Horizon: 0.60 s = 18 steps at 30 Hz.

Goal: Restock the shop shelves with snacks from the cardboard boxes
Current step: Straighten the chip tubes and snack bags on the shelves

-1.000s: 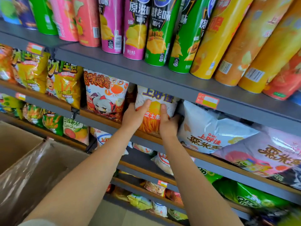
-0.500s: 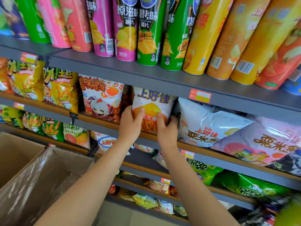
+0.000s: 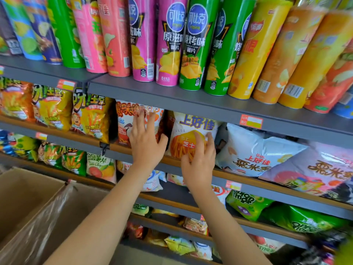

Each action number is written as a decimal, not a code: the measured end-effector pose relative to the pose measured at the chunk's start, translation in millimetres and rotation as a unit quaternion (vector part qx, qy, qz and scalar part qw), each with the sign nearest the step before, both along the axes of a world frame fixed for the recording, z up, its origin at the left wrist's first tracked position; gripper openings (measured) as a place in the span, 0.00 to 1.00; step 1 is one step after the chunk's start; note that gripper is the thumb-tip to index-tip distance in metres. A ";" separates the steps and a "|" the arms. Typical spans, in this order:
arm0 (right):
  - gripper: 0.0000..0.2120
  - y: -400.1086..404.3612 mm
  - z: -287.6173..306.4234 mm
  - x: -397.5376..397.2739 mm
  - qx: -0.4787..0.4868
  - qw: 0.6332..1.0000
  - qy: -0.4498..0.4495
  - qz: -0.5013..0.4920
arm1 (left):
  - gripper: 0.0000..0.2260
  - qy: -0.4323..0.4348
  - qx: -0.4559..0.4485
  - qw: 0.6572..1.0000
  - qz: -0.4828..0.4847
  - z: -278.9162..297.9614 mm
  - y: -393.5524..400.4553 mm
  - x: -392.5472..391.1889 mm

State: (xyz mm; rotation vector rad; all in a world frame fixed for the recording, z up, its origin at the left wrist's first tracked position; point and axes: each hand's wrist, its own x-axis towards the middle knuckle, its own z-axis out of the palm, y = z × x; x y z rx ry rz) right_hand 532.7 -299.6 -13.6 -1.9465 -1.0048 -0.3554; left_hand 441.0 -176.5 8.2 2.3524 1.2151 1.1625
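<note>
A white snack bag with orange sticks printed on it [image 3: 193, 129] stands upright on the second shelf [image 3: 172, 161]. My right hand [image 3: 198, 157] lies on its lower front with the fingers spread and slightly bent. My left hand [image 3: 146, 142] is flat and spread against the red and white crab-print bag [image 3: 124, 119] just to the left. An open cardboard box [image 3: 24, 199] with a clear plastic liner sits at the lower left.
Tall chip cans [image 3: 168, 44] crowd the top shelf. Yellow fry bags [image 3: 89, 115] stand left of my hands, and big white and pink puffed bags [image 3: 254, 153] lean to the right. Lower shelves hold green and mixed bags [image 3: 246, 203]. Price tags [image 3: 251, 121] hang on the shelf edges.
Both hands let go of the white bag's sides. My left hand moved left onto the crab-print bag with fingers spread. My right hand opened and now lies on the white bag's front.
</note>
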 end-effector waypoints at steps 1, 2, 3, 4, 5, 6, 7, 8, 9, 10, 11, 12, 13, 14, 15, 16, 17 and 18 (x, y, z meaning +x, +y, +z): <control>0.28 -3.1 -1.2 2.1 0.011 1.000 -0.001 0.000 | 0.26 -0.030 0.003 0.999 -0.013 -1.7 -10.1 3.9; 0.25 -8.0 -1.4 3.9 0.024 1.000 -0.003 0.001 | 0.22 -0.070 0.004 0.997 -0.036 -3.6 -23.1 8.2; 0.22 -14.4 -2.0 6.8 0.037 0.999 -0.001 0.006 | 0.18 -0.112 -0.009 0.991 -0.068 -5.3 -37.0 13.7; 0.19 -23.5 -2.2 10.3 0.044 0.999 0.017 0.016 | 0.15 -0.149 -0.039 0.982 -0.109 -5.0 -51.1 20.0; 0.15 -34.8 -2.8 14.6 0.048 0.997 0.048 0.023 | 0.11 -0.168 -0.070 0.972 -0.147 -3.9 -64.7 27.5; 0.10 -43.7 -2.6 16.1 0.045 0.995 0.080 0.026 | 0.09 -0.172 -0.091 0.965 -0.177 -0.9 -74.8 31.9; 0.08 -57.7 -4.6 22.2 0.044 0.993 0.108 0.009 | 0.07 -0.165 -0.109 0.958 -0.209 0.3 -86.8 43.2; 0.08 -70.5 -6.0 27.5 0.049 0.990 0.130 -0.013 | 0.06 -0.159 -0.126 0.950 -0.239 2.9 -98.0 53.1; 0.10 -84.5 -8.0 33.6 0.061 0.986 0.149 -0.041 | 0.06 -0.155 -0.147 0.940 -0.265 3.4 -108.6 65.0; 0.11 -99.0 -8.0 39.9 0.078 0.980 0.170 -0.071 | 0.07 -0.152 -0.174 0.930 -0.287 2.0 -119.0 77.2; 0.12 -112.4 -7.6 46.8 0.102 0.971 0.193 -0.100 | 0.09 -0.152 -0.209 0.918 -0.300 -2.3 -126.6 89.7; 0.11 -124.6 -6.6 54.5 0.135 0.960 0.217 -0.118 | 0.15 -0.146 -0.246 0.908 -0.306 -6.4 -132.7 100.6; 0.10 -134.2 -6.9 64.6 0.170 0.948 0.239 -0.125 | 0.25 -0.135 -0.275 0.900 -0.308 -10.8 -136.2 110.6; 0.11 -142.1 -5.9 75.0 0.193 0.941 0.251 -0.118 | 0.34 -0.125 -0.294 0.897 -0.306 -12.8 -138.9 117.8; 0.14 -147.3 -5.7 87.3 0.194 0.943 0.251 -0.102 | 0.39 -0.122 -0.310 0.892 -0.304 -14.2 -139.8 124.2; 0.18 -150.8 -5.2 99.9 0.181 0.950 0.243 -0.074 | 0.39 -0.124 -0.321 0.889 -0.302 -14.7 -138.7 129.8; 0.22 -152.2 -3.8 112.3 0.164 0.958 0.231 -0.040 | 0.36 -0.127 -0.332 0.885 -0.302 -14.0 -136.5 134.4; 0.25 -151.8 -1.1 123.5 0.150 0.963 0.223 -0.005 | 0.33 -0.123 -0.335 0.884 -0.300 -11.1 -135.6 137.5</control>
